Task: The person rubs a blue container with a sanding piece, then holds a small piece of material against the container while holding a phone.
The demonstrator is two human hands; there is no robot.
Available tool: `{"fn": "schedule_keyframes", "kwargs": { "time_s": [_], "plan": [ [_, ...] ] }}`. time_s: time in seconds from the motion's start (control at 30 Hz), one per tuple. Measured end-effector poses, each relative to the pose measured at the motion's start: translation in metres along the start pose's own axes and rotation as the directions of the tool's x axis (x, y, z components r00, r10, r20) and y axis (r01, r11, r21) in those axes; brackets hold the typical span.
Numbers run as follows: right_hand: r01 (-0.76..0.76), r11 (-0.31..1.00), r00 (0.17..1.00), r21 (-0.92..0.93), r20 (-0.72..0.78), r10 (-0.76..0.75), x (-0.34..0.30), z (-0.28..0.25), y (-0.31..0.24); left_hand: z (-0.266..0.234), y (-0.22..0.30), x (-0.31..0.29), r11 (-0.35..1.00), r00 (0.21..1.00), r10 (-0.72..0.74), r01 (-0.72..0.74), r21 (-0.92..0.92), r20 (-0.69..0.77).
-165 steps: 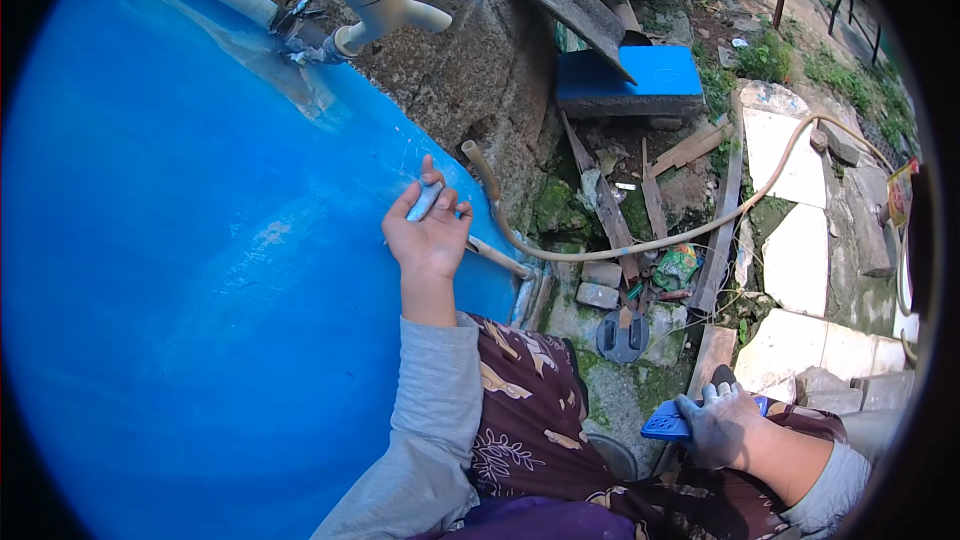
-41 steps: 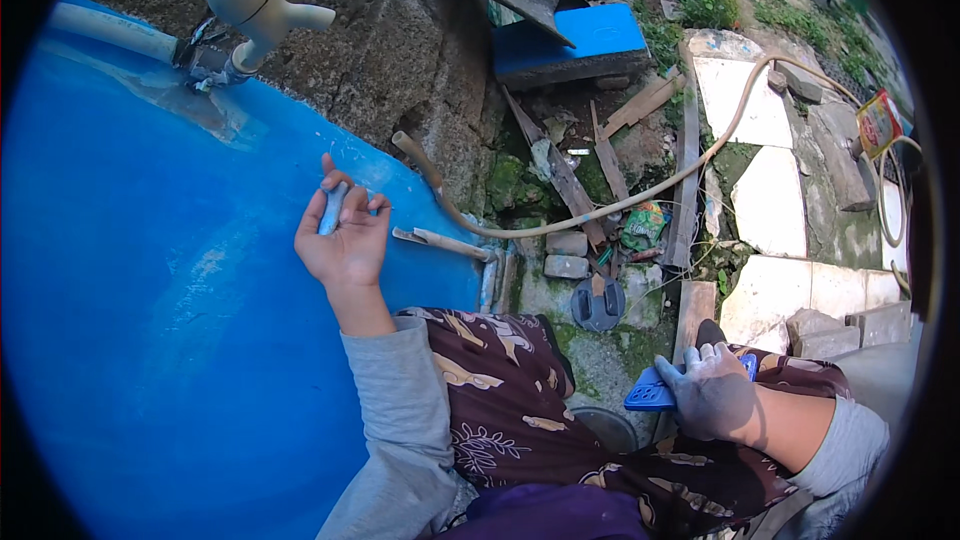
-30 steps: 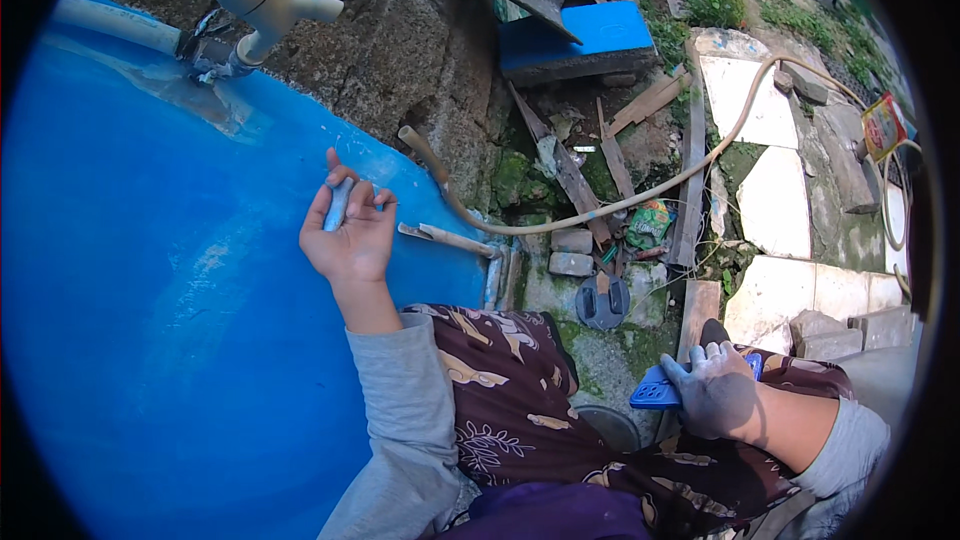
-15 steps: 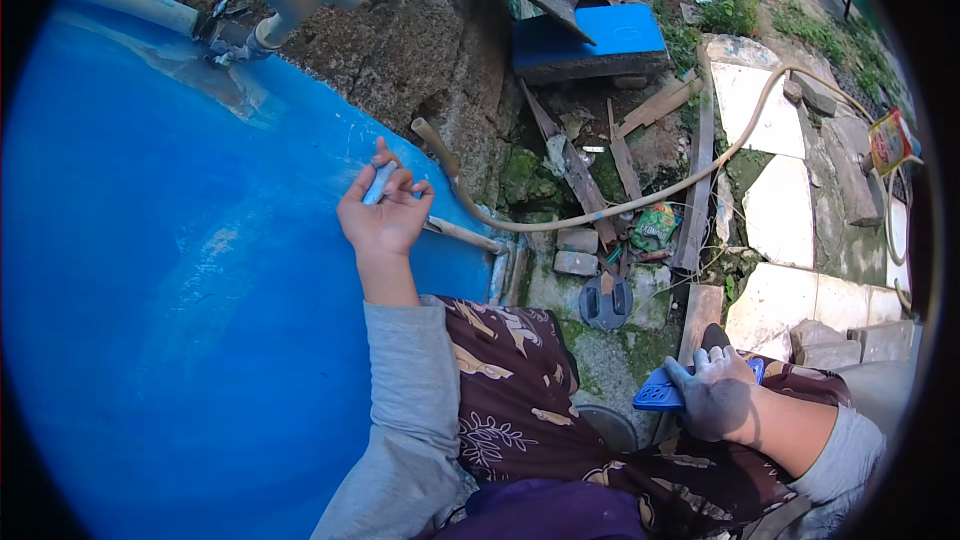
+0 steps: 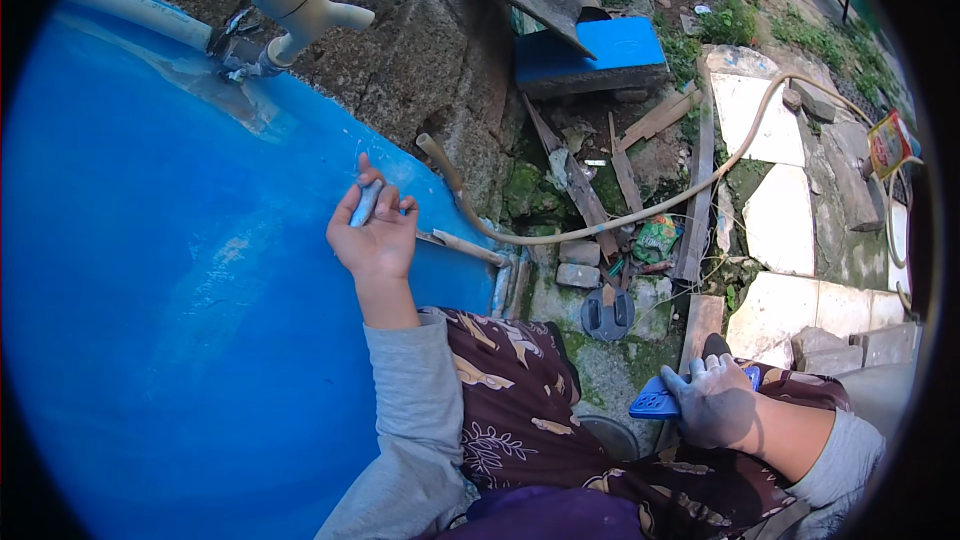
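Note:
My left hand (image 5: 378, 240) is raised palm up over a large blue painted surface (image 5: 200, 330). Its thumb and fingers curl around a small pale blue-grey oblong piece (image 5: 366, 204), while the index finger points up. I cannot make out what kind of piece it is. At the lower right, my right hand (image 5: 716, 402), grey with dust, is closed over a flat blue piece with holes (image 5: 655, 398). The hand covers much of that piece, and both lie against my dark patterned clothing (image 5: 520, 380).
A beige tap (image 5: 300, 0) stands at the blue surface's far edge. A tan hose (image 5: 600, 225) curves across to the right, past wooden planks, small bricks (image 5: 578, 264) and a green packet (image 5: 655, 238). Farther off lies a blue-topped slab (image 5: 590, 50). White tiles (image 5: 780, 210) pave the right side.
My left hand has shifted a little left over the blue surface and tilted slightly, still holding the small piece. The view has moved slightly. My right hand has hardly moved.

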State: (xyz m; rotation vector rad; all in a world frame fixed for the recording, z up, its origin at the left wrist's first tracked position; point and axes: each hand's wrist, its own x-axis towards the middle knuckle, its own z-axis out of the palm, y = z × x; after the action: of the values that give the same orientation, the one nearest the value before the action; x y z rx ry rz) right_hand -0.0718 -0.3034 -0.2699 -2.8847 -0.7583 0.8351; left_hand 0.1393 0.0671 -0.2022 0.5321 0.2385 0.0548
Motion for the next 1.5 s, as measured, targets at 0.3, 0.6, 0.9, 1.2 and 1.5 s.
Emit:
{"fn": "schedule_keyframes", "kwargs": {
  "time_s": [0.3,0.6,0.9,1.2,1.5],
  "plan": [
    [-0.006,1.000,0.999,0.021,-0.036,0.007,-0.006,-0.001,0.002,-0.006,-0.009,0.015,0.987,0.988,-0.146,0.142,-0.074,-0.048],
    [0.012,1.000,0.996,0.009,-0.084,-0.011,-0.007,0.007,0.006,-0.005,-0.007,0.017,0.976,0.981,-0.190,0.192,-0.102,0.031],
    [0.020,0.999,0.997,0.027,-0.072,-0.018,-0.004,0.002,0.007,-0.001,0.002,0.004,1.000,0.987,-0.009,0.006,0.020,0.161],
    [0.005,0.998,0.992,0.067,0.124,-0.013,-0.001,-0.013,0.003,0.000,0.009,-0.005,0.998,0.983,0.025,-0.015,-0.054,0.182],
    [-0.010,0.997,0.987,0.078,0.160,-0.002,-0.001,-0.015,0.002,0.001,-0.004,0.000,1.000,0.998,0.004,-0.004,-0.005,0.058]
  ]
}}
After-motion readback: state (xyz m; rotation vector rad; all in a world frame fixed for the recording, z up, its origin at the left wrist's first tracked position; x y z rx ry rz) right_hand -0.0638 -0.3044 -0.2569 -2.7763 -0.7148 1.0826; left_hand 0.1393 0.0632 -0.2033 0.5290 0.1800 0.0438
